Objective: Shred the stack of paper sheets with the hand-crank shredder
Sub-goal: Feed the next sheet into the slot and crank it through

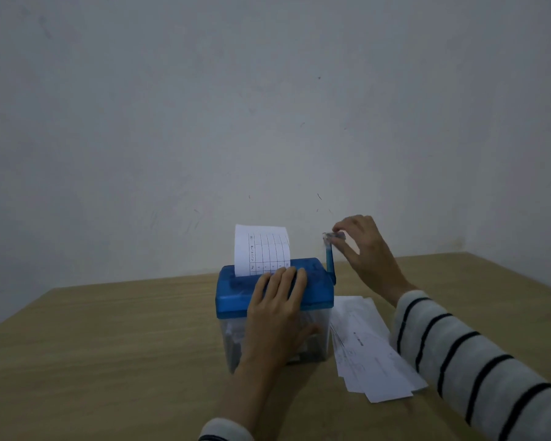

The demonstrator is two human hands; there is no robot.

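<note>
Atop shredder (274, 291), left hand (279, 308); right hand (361, 246) pinching crank (330, 256)

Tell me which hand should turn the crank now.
Right: the right hand already grips the crank handle, while the left hand rests on the shredder, steadying it.

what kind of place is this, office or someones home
Hard to say: probably a plain room at home or a small office. A bare, scuffed white wall meets a wooden table, which carries only a small blue hand-crank shredder and a loose stack of paper sheets.
</note>
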